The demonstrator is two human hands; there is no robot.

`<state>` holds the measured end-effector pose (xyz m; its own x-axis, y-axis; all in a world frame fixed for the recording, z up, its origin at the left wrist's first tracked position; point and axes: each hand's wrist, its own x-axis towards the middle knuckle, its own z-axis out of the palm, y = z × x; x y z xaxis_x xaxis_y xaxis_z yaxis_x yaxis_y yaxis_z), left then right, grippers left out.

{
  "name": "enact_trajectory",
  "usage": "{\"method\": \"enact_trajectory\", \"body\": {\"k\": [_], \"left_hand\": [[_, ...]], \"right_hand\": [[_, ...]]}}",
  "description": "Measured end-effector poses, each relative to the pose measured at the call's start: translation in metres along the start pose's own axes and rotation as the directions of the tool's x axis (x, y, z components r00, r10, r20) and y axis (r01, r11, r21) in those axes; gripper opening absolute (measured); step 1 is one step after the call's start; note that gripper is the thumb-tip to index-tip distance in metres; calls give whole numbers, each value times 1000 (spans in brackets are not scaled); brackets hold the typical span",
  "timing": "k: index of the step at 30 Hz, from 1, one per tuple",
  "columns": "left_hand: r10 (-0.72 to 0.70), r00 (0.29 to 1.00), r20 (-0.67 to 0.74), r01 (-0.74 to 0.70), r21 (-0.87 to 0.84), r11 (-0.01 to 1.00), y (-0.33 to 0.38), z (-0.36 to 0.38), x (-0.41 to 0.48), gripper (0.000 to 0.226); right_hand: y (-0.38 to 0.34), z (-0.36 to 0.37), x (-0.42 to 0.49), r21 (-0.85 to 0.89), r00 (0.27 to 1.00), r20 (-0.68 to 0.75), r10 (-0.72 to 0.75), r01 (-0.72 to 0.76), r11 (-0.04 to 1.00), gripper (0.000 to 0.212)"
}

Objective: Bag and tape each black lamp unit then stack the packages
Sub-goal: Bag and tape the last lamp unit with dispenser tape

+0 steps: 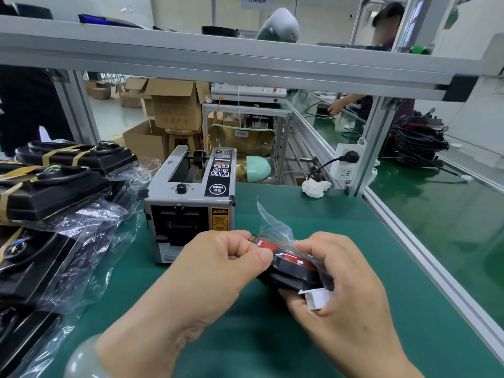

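Observation:
I hold a small black lamp unit [293, 271] with red patches and a white connector, partly inside a clear plastic bag [272, 225], above the green table. My left hand [218, 263] pinches the bag's edge at the unit's left end between thumb and fingers. My right hand [338, 276] grips the unit from the right and below, its fingers curled around it. The bag's loose flap sticks up between both hands. Bagged black lamp packages [54, 192] bound with tan tape are stacked at the left.
A grey automatic tape dispenser [191, 203] stands just beyond my hands. Loose clear bags [90, 241] lie by the stack. A crumpled white tissue [315, 188] and a power strip [345, 165] sit at the back right. An aluminium frame rail [425, 255] borders the table [245, 336] on the right.

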<state>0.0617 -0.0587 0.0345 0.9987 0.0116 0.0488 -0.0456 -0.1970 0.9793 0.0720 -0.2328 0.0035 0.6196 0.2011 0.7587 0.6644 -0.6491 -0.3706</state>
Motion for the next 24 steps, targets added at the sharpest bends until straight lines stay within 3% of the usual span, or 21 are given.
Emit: {"method": "enact_trajectory", "body": {"k": [10, 15, 18, 22, 24], "left_hand": [[113, 991, -77, -100, 155, 983, -2, 7, -3, 32], [112, 975, -190, -83, 156, 984, -5, 10, -4, 12], [-2, 971, -241, 18, 62, 998, -13, 9, -2, 36], [-125, 992, -21, 119, -187, 975, -20, 13, -2, 84], [-162, 971, 174, 221, -412, 884, -22, 15, -1, 90]], "right_hand": [[0, 1, -2, 3, 1000, 5, 8, -8, 1000, 59], [2, 3, -2, 21, 1000, -2, 8, -8, 1000, 58], [2, 3, -2, 29, 1000, -14, 1, 0, 1000, 54], [4, 5, -3, 35, 1000, -29, -3, 4, 999, 52], [4, 5, -3, 41, 1000, -28, 1, 0, 999, 53]]}}
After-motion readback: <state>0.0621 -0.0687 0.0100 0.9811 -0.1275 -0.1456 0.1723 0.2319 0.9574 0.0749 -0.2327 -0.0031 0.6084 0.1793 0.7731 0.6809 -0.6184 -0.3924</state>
